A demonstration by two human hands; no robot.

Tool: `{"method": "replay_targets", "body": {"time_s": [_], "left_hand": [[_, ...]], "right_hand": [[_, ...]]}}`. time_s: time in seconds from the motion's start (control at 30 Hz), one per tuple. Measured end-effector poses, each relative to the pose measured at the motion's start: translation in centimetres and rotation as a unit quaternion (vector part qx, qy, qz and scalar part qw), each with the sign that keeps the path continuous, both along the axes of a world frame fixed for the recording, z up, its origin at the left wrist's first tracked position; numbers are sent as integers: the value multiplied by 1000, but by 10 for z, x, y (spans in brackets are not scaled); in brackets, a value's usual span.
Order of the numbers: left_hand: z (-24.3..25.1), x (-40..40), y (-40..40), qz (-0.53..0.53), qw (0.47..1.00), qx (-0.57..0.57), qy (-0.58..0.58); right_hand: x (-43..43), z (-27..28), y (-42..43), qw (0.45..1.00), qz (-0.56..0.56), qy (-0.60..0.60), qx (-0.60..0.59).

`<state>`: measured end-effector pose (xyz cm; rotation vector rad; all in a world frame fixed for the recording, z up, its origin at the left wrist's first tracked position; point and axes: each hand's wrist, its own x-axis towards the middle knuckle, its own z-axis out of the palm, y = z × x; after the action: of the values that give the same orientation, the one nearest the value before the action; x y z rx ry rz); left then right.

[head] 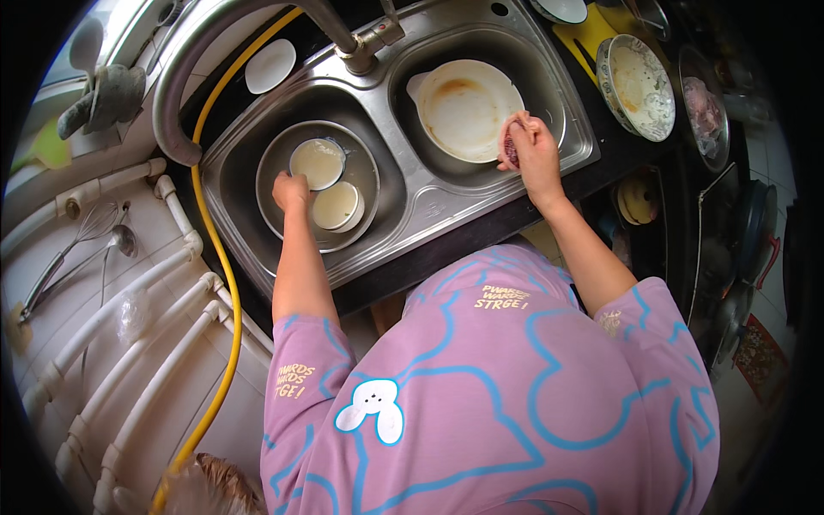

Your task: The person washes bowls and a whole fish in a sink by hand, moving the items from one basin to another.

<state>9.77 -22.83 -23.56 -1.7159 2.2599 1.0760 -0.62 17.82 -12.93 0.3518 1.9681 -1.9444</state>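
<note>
Over the left sink basin, my left hand (291, 191) grips the rim of a small bowl (317, 164) with cloudy liquid in it. That bowl sits in a round metal basin (372, 225) beside stacked small bowls (336, 206). My right hand (537, 154) is closed on a reddish scrubbing pad or cloth (512, 145), at the right edge of a large white dish (465, 106) lying in the right sink basin. Brownish stains mark the inside of the dish.
The metal faucet (360, 55) stands between the basins, its spout swung left. A yellow hose (219, 244) runs down the left side. A white dish (270, 66) lies behind the sink. Soiled stacked bowls (644, 87) and a bowl with bagged contents (705, 119) stand at the right.
</note>
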Motion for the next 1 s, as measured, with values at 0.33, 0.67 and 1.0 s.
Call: {"method": "replay_targets", "body": {"time_s": [0.33, 0.67, 1.0], "left_hand": [[5, 58, -11, 250, 862, 368, 245], [49, 64, 26, -201, 940, -264, 76], [66, 61, 71, 96, 860, 108, 490]], "right_hand": [[16, 42, -80, 957, 90, -190, -200], [45, 23, -118, 884, 92, -332, -317], [75, 17, -198, 878, 206, -286, -323]]}}
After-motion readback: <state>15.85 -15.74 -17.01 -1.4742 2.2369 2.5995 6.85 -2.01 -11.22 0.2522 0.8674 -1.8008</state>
